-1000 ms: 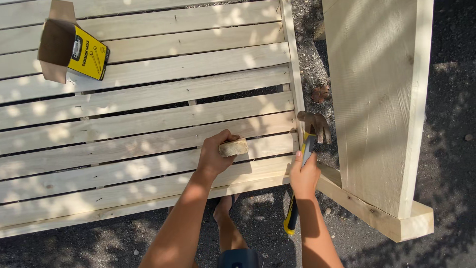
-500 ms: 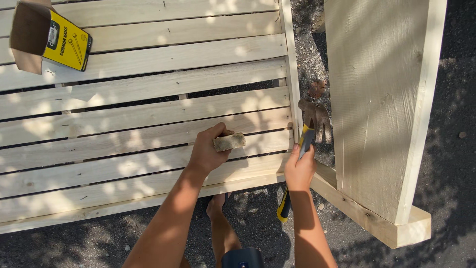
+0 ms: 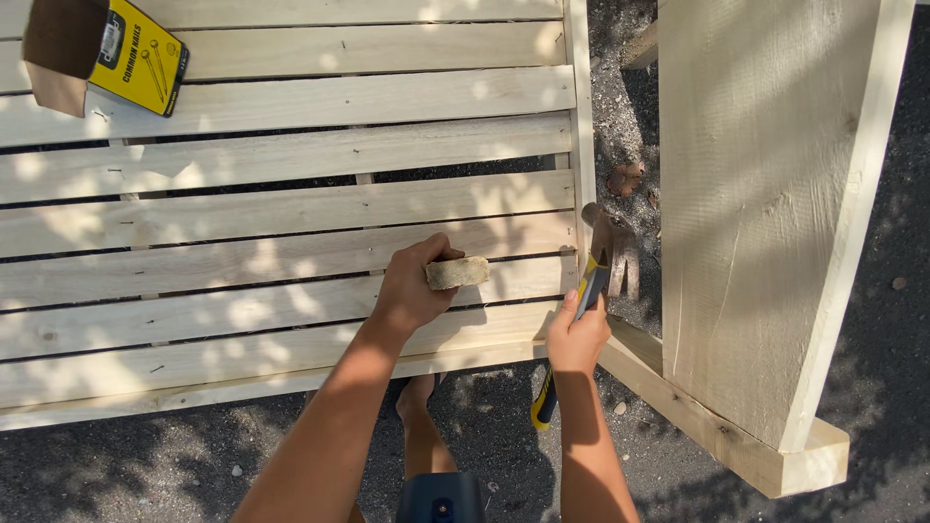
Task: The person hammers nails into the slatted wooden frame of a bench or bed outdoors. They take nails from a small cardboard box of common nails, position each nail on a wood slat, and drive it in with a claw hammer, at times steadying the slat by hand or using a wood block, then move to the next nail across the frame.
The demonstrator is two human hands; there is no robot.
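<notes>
The left hand (image 3: 412, 291) grips a small pale wooden block (image 3: 457, 272) against a slat near the right edge of the slatted pale wooden panel (image 3: 291, 208), as before. The right hand (image 3: 576, 339) clasps a yellow-and-black-handled claw hammer (image 3: 593, 281), head beside that edge, little changed. The yellow cardboard nail box (image 3: 107, 53) sits at the far left corner.

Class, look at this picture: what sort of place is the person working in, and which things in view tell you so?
Probably an outdoor woodworking spot, on a driveway or yard. Dappled sunlight falls on a slatted wooden panel lying on gravelly asphalt ground, beside an open box of nails.
</notes>
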